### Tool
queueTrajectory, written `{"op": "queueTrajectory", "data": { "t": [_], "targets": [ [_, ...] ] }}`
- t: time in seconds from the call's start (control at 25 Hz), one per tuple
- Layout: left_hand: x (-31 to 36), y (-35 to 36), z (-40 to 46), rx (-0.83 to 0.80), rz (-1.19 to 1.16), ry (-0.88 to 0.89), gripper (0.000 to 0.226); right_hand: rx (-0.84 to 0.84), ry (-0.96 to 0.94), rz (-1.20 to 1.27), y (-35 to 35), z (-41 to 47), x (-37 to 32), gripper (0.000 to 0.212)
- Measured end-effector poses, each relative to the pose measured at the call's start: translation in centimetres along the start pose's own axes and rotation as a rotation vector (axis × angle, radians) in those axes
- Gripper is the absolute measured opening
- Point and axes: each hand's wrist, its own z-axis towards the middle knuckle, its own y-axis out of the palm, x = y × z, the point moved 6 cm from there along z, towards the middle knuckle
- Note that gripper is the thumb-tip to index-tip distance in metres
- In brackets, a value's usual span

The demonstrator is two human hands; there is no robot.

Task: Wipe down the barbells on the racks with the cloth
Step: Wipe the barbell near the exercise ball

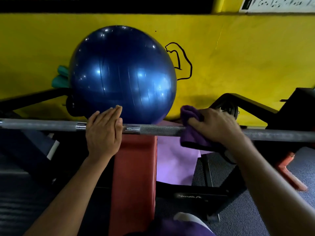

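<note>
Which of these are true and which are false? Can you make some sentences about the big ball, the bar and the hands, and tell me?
1. The right hand holds a purple cloth on the barbell. True.
2. The left hand holds a cloth too. False: it rests flat on the bar with straight fingers and holds nothing.
3. The big ball behind the bar is red. False: it is blue.
4. The wall is yellow. True.
5. A red bench pad lies under the bar. True.
</note>
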Motion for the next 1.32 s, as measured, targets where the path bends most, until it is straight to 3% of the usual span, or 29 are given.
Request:
{"op": "queueTrajectory", "data": {
  "t": [0.12, 0.24, 0.32, 0.4, 0.52, 0.56, 0.64, 0.68, 0.76, 0.88, 0.96, 1.08, 1.12, 1.24, 1.32],
  "targets": [
    [0.0, -0.1, -0.1, 0.015, -0.012, -0.003, 0.053, 0.254, -0.172, 0.025, 0.5, -4.1, -4.1, 0.038],
    [0.2, -0.3, -0.1, 0.030, -0.023, -0.003, 0.050, 0.363, -0.428, 0.146, 2.4, -8.1, -3.9, 0.047],
    [0.1, -0.2, -0.1, 0.021, -0.032, -0.016, 0.050, 0.371, -0.470, 0.345, 3.1, -9.6, -2.0, 0.045],
    [0.0, -0.2, -0.2, 0.019, -0.045, -0.028, 0.050, 0.339, -0.250, 0.757, 3.6, -12.0, -0.7, 0.038],
    [0.2, -0.1, -0.4, 0.019, -0.055, -0.029, 0.049, 0.419, 0.480, 1.255, 5.7, -16.6, 2.5, 0.003],
    [0.2, -0.1, -0.3, 0.021, -0.053, -0.031, 0.048, 0.434, 0.705, 1.376, 6.6, -17.4, 3.4, 0.018],
    [0.1, 0.1, -0.2, 0.020, -0.048, -0.033, 0.048, 0.445, 1.086, 1.822, 8.0, -17.0, 4.2, 0.014],
    [0.0, 0.2, -0.3, 0.018, -0.040, -0.031, 0.047, 0.462, 1.150, 2.032, 7.8, -15.9, 4.0, 0.024],
    [-0.1, 0.2, -0.2, 0.013, -0.028, -0.021, 0.047, 0.545, 1.165, 2.246, 6.2, -13.6, 3.8, 0.040],
    [0.0, 0.0, -0.3, 0.034, -0.028, -0.030, 0.046, 0.537, 1.183, 2.287, 5.8, -10.7, 1.7, 0.039],
    [0.2, -0.1, -0.2, 0.045, -0.022, -0.039, 0.047, 0.433, 1.163, 2.392, 5.6, -9.3, -1.9, 0.046],
    [0.0, 0.0, -0.2, 0.031, -0.004, -0.045, 0.051, 0.203, 1.022, 2.310, 5.4, -7.9, -6.9, 0.072],
    [-0.1, 0.0, -0.2, 0.027, -0.006, -0.048, 0.052, 0.166, 0.978, 2.375, 5.2, -7.9, -7.7, 0.071],
    [0.1, -0.2, -0.4, 0.031, -0.020, -0.040, 0.053, 0.342, 0.986, 2.446, 5.5, -8.4, -3.9, 0.035],
    [0.1, -0.2, -0.3, 0.040, -0.042, -0.025, 0.052, 0.473, 1.063, 2.448, 6.5, -8.6, 0.1, 0.041]
  ]
}}
